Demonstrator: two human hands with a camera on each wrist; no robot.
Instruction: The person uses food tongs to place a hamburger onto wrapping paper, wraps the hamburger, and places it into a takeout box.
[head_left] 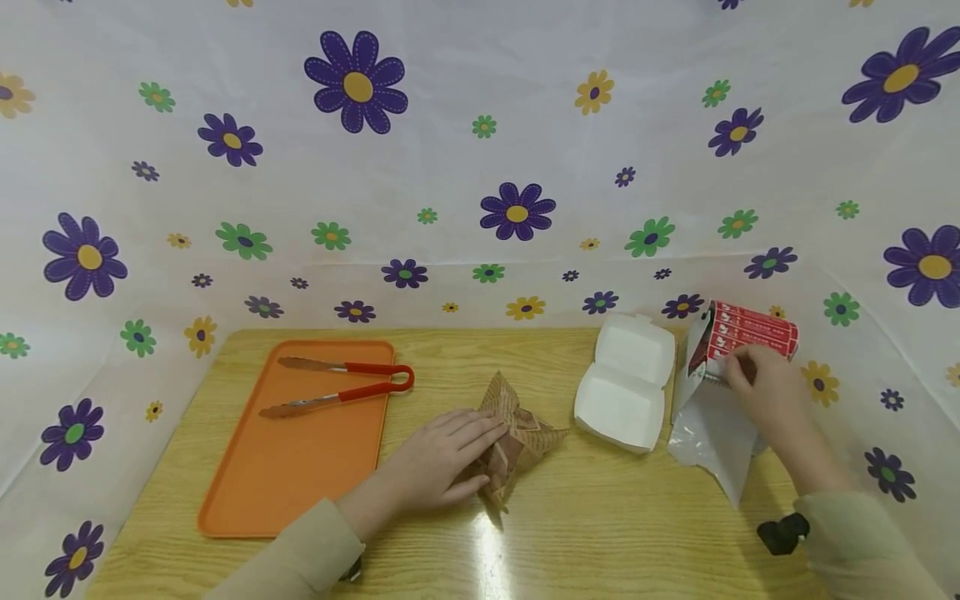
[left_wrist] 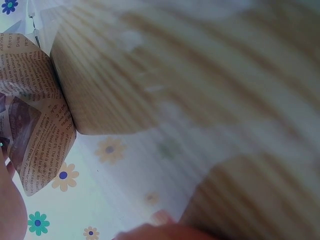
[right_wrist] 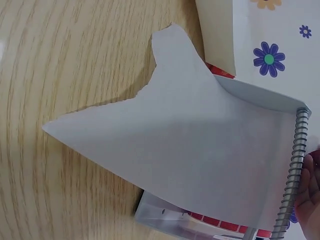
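Observation:
In the head view my left hand (head_left: 446,454) rests with straight fingers on a folded brown newsprint-patterned wrapping paper (head_left: 517,450), whose corners stick out in points. The left wrist view shows the same wrapping paper (left_wrist: 42,125) close up, with small printed text and a darker patch; what lies inside is hidden. At the far right, my right hand (head_left: 772,400) is at a dispenser holding a red-and-white sticker roll (head_left: 757,329). Thumb and index finger pinch at the roll's red sticker edge. Grey-white backing paper (right_wrist: 150,130) with a torn end hangs below a spring-wound bar (right_wrist: 295,160).
An opened white takeaway box (head_left: 626,400) stands between the wrapping paper and the dispenser. To the left lies an orange tray (head_left: 300,475), with red-handled tongs (head_left: 352,387) across its upper part. A flower-printed cloth (head_left: 450,150) hangs behind the wooden table (head_left: 600,533).

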